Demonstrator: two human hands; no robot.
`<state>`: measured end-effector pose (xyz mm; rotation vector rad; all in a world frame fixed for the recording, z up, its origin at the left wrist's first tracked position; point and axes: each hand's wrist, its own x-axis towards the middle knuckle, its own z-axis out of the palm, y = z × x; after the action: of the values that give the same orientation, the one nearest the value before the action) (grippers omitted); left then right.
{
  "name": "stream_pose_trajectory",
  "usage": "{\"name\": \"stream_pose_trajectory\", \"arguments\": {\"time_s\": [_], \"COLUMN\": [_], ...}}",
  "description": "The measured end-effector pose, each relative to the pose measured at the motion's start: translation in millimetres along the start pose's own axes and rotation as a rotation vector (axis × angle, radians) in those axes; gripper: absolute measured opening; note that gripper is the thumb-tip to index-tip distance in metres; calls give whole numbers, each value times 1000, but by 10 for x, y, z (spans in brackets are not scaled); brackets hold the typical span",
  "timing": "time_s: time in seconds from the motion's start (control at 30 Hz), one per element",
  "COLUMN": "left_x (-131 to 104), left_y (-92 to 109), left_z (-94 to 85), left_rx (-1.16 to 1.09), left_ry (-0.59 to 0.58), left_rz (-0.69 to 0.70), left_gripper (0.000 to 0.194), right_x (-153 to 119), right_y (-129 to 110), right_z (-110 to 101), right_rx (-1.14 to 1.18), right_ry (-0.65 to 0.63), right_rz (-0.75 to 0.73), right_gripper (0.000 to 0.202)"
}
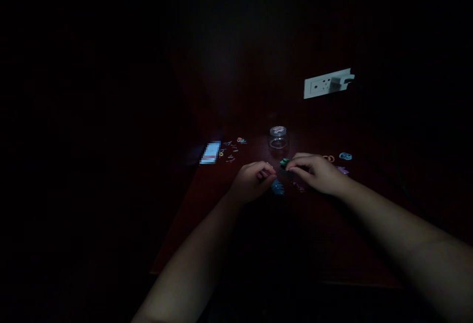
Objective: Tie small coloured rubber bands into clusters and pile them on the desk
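My left hand [254, 181] is closed, thumb and fingertips pinched together over the table. What it pinches, if anything, is too dark to make out. Just below those fingertips lies a glittery blue piece [278, 187]. My right hand [312, 171] is also closed in a pinch, with a small green piece [284, 162] at its fingertips; its kind is unclear. A few pinkish bits [298, 186] lie under the right hand. Behind both hands, a small clear jar [278, 141] with a patterned lid stands upright.
A lit phone [210, 152] lies at the dark red table's [199, 214] left edge, beside several small coloured bits [231, 157]. To the right are blue rings [345, 156], an orange ring [330, 158] and a purple piece [343, 170]. A wall socket [325, 84] holds a plug.
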<state>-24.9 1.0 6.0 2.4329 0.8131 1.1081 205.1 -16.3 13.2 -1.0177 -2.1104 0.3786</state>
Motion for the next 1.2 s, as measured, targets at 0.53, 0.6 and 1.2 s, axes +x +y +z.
{"name": "stream_pose_trajectory", "arguments": {"time_s": [0.53, 0.6, 1.2], "left_x": [2, 1, -9], "left_y": [-1, -7, -18], "left_z": [4, 4, 5], "left_rx": [-19, -20, -15], "left_ry": [0, -1, 6], "left_rz": [-1, 3, -10], "left_gripper": [6, 6, 5], "right_x": [-13, -15, -22], "right_y": [25, 21, -6], "right_z": [35, 35, 14], "right_rx": [30, 26, 19], "right_ry": [48, 42, 47], "right_rz": [10, 13, 32], "right_gripper": [12, 12, 8]}}
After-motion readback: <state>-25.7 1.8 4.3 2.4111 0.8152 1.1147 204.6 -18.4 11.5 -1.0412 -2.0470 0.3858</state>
